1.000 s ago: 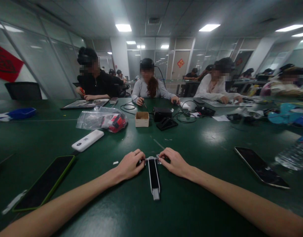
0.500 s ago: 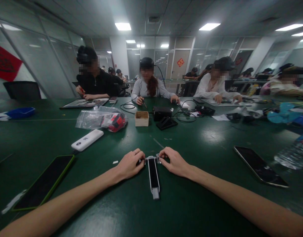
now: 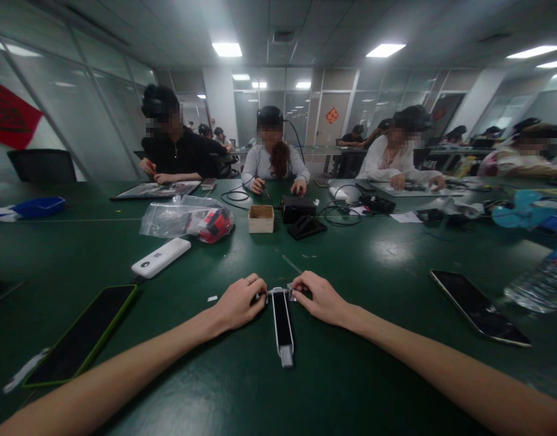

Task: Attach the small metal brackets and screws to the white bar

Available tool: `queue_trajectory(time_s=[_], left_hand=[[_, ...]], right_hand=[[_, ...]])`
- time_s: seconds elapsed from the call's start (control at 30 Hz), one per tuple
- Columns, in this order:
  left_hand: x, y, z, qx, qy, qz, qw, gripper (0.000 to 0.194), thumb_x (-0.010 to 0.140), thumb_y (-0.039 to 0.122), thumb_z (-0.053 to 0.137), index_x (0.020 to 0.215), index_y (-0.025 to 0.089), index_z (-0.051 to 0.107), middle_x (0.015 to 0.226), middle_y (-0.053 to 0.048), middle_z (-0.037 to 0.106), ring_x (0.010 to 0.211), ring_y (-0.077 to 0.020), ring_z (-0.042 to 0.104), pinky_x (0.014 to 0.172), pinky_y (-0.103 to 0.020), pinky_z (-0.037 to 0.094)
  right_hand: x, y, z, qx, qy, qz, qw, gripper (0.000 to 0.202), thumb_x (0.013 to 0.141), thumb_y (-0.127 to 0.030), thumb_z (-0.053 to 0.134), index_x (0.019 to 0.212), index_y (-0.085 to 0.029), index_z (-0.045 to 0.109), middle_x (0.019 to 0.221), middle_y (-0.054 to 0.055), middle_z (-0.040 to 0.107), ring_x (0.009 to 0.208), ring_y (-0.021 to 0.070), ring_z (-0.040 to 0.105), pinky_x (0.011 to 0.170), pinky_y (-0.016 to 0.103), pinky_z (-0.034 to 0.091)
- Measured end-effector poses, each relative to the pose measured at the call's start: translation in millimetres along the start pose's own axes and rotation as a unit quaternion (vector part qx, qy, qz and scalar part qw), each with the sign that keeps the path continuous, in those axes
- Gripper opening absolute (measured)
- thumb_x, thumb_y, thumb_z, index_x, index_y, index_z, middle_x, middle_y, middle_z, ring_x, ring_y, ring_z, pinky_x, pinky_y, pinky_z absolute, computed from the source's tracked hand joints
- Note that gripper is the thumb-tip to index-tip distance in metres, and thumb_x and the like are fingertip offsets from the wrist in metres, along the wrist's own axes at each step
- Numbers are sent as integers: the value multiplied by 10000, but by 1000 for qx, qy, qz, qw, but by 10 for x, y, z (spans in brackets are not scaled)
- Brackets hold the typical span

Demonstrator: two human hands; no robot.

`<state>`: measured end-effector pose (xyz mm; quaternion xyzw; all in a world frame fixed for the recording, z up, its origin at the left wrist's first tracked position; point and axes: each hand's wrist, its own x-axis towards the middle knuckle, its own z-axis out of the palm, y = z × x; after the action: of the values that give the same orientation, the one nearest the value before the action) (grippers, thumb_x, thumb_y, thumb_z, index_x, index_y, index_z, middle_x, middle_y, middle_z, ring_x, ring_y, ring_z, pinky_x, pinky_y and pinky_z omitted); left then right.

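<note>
1. Green counter (image 3: pixel 360 375), long, shared with other people seated on the far side
2. Narrow black-and-white strip device (image 3: pixel 283 324) lies flat on the counter, straight ahead, long axis running toward the viewer, grey tab at the near end
3. Left hand (image 3: pixel 237 301) at the far end of the device, left side; fingers (image 3: pixel 255 287) curled in and pinching the end piece
4. Right hand (image 3: pixel 321 297) opposite, on the right side of the same end; fingers (image 3: pixel 301 283) bent and gripping a small metal part there, too small to make out
5. Both forearms rest low over the counter, angled in from the near corners
6. Tablet in green case (image 3: pixel 85 333) to the left, dark screen up; white power bank (image 3: pixel 161 257) beyond it, well apart from the hands
7. Clear plastic bag (image 3: pixel 178 218) with a red item inside, farther back left; small wooden box (image 3: pixel 261 218) just right of it
8. Black phone (image 3: pixel 481 307) lies screen up on the right; water bottle (image 3: pixel 539 284) on its side at the right edge
9. Person in grey (image 3: pixel 273 163) directly opposite, hands on the counter near black cables
</note>
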<state>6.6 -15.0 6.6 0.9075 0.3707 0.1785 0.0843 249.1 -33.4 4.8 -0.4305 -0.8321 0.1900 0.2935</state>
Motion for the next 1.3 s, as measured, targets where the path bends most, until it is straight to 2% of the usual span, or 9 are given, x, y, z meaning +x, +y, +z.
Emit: queue_trajectory(time_s=[0.57, 0.8, 1.1, 1.3], left_hand=[[0, 8, -13, 0, -2, -1, 1000, 120, 870, 218, 435, 906, 177, 542, 904, -39, 545, 737, -149, 537, 681, -268, 433], [9, 21, -21, 2, -9, 1, 1000, 111, 859, 200, 436, 899, 177, 537, 884, -36, 544, 742, -152, 540, 689, -267, 432], [8, 31, -38, -2, -13, -5, 1000, 119, 864, 208, 435, 912, 177, 539, 895, -37, 548, 746, -150, 536, 691, -270, 436], [8, 29, -35, 0, -10, -4, 1000, 132, 864, 216, 423, 915, 178, 540, 895, -39, 548, 739, -151, 532, 683, -274, 429]], right_hand=[[2, 23, -3, -14, -13, -15, 1000, 145, 939, -221, 465, 921, -168, 599, 909, 52, 595, 845, 171, 547, 749, 327, 473], [13, 34, 17, -4, 6, -4, 1000, 99, 920, -217, 507, 913, -157, 586, 873, 45, 584, 799, 164, 546, 706, 303, 466], [2, -10, -26, -17, -14, -8, 1000, 167, 944, -256, 467, 920, -161, 601, 909, 52, 592, 831, 165, 537, 737, 323, 468], [-4, -46, -17, -28, 21, -2, 999, 141, 906, -152, 456, 926, -159, 595, 919, 65, 581, 855, 180, 530, 748, 337, 467]])
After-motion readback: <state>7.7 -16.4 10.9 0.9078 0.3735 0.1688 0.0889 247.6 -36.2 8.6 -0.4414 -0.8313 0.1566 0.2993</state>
